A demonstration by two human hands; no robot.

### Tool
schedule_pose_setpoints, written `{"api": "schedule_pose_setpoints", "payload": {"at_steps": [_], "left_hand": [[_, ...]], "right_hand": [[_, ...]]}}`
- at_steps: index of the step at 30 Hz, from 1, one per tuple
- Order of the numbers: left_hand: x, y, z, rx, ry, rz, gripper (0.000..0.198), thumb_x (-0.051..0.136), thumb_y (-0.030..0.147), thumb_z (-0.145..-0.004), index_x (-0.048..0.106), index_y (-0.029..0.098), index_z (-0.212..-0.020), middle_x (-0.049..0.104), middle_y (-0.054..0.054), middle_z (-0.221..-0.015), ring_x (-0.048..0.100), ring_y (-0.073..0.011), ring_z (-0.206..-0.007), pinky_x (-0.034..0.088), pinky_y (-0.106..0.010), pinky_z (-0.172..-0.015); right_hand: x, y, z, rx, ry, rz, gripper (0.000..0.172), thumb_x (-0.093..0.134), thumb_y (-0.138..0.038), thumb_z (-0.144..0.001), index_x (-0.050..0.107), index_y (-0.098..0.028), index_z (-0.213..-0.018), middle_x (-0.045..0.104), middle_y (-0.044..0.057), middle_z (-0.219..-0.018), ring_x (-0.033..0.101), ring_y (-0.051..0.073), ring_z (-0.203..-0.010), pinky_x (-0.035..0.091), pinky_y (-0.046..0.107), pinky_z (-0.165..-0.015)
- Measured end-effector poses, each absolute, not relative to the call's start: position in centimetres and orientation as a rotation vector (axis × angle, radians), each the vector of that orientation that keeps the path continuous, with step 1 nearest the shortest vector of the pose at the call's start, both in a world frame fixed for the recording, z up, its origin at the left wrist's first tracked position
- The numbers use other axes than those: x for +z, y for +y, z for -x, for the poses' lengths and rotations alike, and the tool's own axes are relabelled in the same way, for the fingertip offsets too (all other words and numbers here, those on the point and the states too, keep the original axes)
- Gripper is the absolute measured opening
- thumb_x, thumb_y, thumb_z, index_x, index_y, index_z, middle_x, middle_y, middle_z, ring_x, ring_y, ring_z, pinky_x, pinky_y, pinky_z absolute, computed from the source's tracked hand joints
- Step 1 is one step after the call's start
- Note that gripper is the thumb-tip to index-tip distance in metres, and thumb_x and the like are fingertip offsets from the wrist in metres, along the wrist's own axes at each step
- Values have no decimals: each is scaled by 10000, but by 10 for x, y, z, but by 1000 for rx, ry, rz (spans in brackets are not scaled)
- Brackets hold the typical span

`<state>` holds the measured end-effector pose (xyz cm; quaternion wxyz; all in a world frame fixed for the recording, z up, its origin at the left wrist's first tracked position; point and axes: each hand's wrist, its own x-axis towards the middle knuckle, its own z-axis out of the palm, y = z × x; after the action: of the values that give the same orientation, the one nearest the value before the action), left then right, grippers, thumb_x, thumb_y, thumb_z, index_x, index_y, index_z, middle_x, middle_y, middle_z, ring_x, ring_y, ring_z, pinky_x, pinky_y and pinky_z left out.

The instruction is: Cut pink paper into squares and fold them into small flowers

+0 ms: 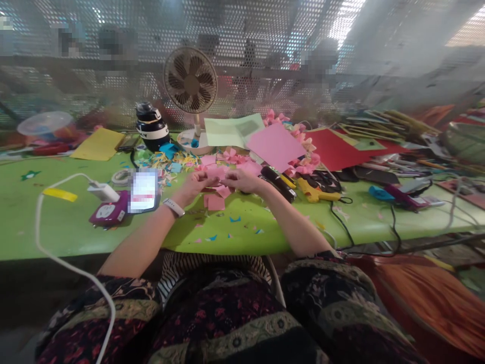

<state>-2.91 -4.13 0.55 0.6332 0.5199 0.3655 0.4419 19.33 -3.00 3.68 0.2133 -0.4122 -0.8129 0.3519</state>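
Near the table's middle, my left hand (196, 184) and my right hand (240, 180) come together with fingertips pinched. Between them they hold a small piece of pink paper (216, 172). Just below my hands lie a pink paper square (215, 203) and other pink pieces. Behind them are folded pink paper pieces (231, 154), like petals. To the right of my right hand rest a long black tool (278, 183), its kind unclear, and a yellow hot glue gun (317, 193). A large pink sheet (277, 145) lies further back.
On the left are a phone (143, 189), a purple box with a white charger (103, 193) and its cable, and a roll of tape (122, 176). A black bottle (152, 129) and a fan (191, 83) stand behind paper scraps. Red paper (333, 150) and cords are on the right.
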Motion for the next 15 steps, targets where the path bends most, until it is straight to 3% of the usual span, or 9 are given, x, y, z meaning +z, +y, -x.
{"api": "schedule_pose_setpoints", "payload": {"at_steps": [3, 5, 7, 11, 15], "left_hand": [[3, -39, 30, 1028, 887, -1140, 351, 952, 327, -685, 734, 134, -881, 798, -91, -897, 769, -191, -776, 643, -291, -681], [3, -37, 31, 1033, 902, -1105, 329, 939, 301, -703, 710, 137, -876, 796, -93, -890, 772, -192, -756, 636, -286, -653], [4, -37, 31, 1024, 913, -1088, 306, 916, 269, -734, 692, 140, -897, 796, -95, -917, 778, -191, -772, 631, -277, -647], [9, -39, 30, 1039, 941, -1058, 300, 890, 184, -755, 677, 145, -962, 796, -82, -964, 774, -163, -798, 606, -231, -639], [12, -40, 28, 1046, 948, -1036, 364, 892, 122, -730, 684, 159, -1026, 802, -71, -969, 772, -167, -833, 620, -256, -709]], "right_hand": [[39, -28, -209, 613, -2349, 1399, 226, 749, -255, -794, 560, -233, -672, 677, 17, -699, 595, 171, -651, 409, 295, -607], [40, -29, -216, 401, -2386, 1627, 273, 801, -139, -653, 546, -236, -638, 671, 31, -706, 601, 200, -672, 389, 307, -601], [41, -32, -218, 307, -2427, 1802, 301, 815, -102, -601, 547, -233, -642, 678, 54, -732, 626, 234, -711, 391, 318, -609], [46, -40, -212, 208, -2532, 1974, 216, 792, -173, -698, 654, -199, -862, 743, 124, -951, 683, 284, -876, 444, 333, -675], [56, -44, -210, 114, -2574, 2118, 399, 749, -277, -792, 665, -146, -1160, 718, 171, -1210, 687, 298, -1048, 476, 331, -765]]}}
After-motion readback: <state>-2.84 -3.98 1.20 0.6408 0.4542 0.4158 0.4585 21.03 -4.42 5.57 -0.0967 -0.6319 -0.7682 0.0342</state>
